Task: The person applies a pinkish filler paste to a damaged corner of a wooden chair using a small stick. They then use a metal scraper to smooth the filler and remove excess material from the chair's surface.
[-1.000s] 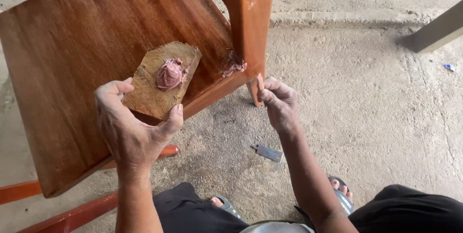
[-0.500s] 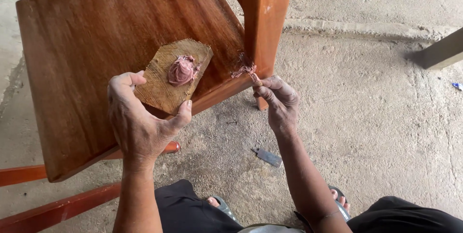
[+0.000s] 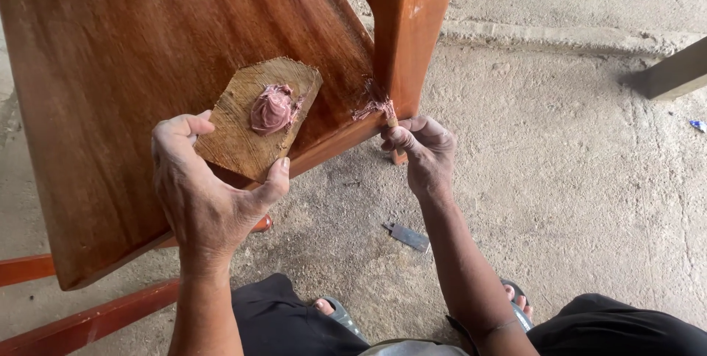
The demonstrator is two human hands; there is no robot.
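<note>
Left hand (image 3: 202, 194): grip is closing around the lower edge of a rough wooden scrap (image 3: 254, 120), thumb on one side, fingers on the other, holding it tilted in front of the reddish-brown furniture panel (image 3: 132, 69).

Pink putty lump (image 3: 271, 108): sitting on the scrap's upper face, above the left grip.

Right hand (image 3: 423, 151): grip is pinching narrow on a small stick-like tool (image 3: 389, 117), its tip pressing pink putty smear (image 3: 370, 108) into the joint where the panel is meeting the upright leg (image 3: 412, 25), just above the grip.

Small metal blade (image 3: 409, 236): lying on the concrete floor (image 3: 574, 179), below the right grip.
</note>
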